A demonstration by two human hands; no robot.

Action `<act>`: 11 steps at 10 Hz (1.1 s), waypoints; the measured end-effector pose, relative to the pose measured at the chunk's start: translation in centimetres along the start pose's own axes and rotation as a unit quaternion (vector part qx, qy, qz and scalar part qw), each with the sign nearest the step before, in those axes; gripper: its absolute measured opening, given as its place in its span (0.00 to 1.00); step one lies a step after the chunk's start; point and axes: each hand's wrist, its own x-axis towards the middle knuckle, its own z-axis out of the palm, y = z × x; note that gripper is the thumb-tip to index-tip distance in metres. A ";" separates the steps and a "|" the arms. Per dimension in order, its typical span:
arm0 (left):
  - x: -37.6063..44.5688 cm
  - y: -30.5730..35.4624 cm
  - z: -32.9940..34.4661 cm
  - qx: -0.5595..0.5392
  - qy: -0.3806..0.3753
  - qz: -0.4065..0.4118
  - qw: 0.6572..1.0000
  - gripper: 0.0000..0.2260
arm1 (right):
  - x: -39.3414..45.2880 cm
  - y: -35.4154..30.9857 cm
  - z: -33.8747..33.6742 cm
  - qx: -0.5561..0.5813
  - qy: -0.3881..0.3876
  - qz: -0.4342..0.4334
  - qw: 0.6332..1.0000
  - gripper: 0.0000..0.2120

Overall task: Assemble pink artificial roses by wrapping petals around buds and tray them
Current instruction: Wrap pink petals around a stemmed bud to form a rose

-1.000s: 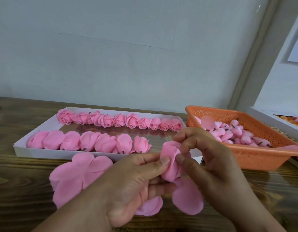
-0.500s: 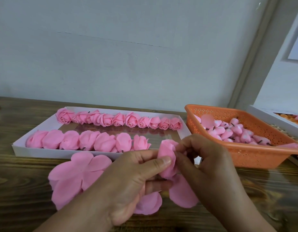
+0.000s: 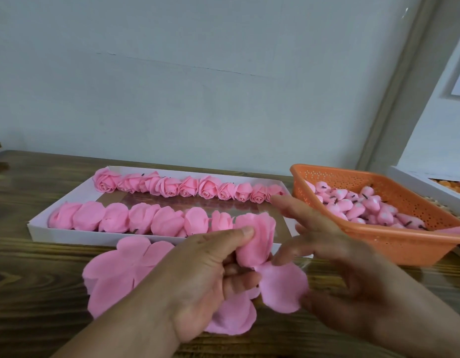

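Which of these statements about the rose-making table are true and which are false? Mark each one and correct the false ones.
1. The left hand pinches a half-wrapped rose. True.
2. The right hand has a tight grip on the rose. False: its fingers are spread and off the wrapped part.
3. The orange basket holds pink buds. True.
4. The white tray holds one row of roses. False: it holds two rows, front and back.
5. A flat petal sheet lies on the table in front of the tray. True.
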 end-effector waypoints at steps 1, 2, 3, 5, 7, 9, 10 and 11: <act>0.0 0.1 -0.1 -0.007 -0.006 -0.006 1.000 0.08 | -3.7 1.0 -0.2 -0.079 -0.040 -0.181 0.979 0.29; 0.0 0.2 -0.2 -0.030 0.006 -0.020 0.999 0.07 | -3.9 0.7 -0.6 -0.056 -0.021 -0.143 0.988 0.29; 0.1 0.2 -0.3 -0.054 0.019 -0.031 0.998 0.09 | -1.7 0.2 -0.5 0.072 0.053 -0.034 0.995 0.29; 0.0 0.1 -0.1 -0.055 -0.005 -0.040 0.998 0.09 | -1.2 2.3 1.0 -0.108 0.002 -0.066 0.992 0.30; 0.0 0.0 -0.2 -0.047 -0.039 -0.044 0.997 0.12 | -3.7 0.3 0.9 -0.028 0.063 -0.165 0.984 0.14; -0.3 -0.2 0.0 -0.042 -0.080 -0.055 0.994 0.23 | -2.8 0.4 1.4 0.029 0.118 -0.155 0.981 0.03; -0.5 -0.2 0.1 -0.030 -0.084 -0.049 0.995 0.23 | -2.8 0.1 1.8 0.060 0.136 -0.151 0.977 0.02; -0.6 -0.2 0.1 -0.015 -0.085 -0.035 0.996 0.14 | -2.8 -0.1 2.0 0.128 0.131 -0.131 0.974 0.04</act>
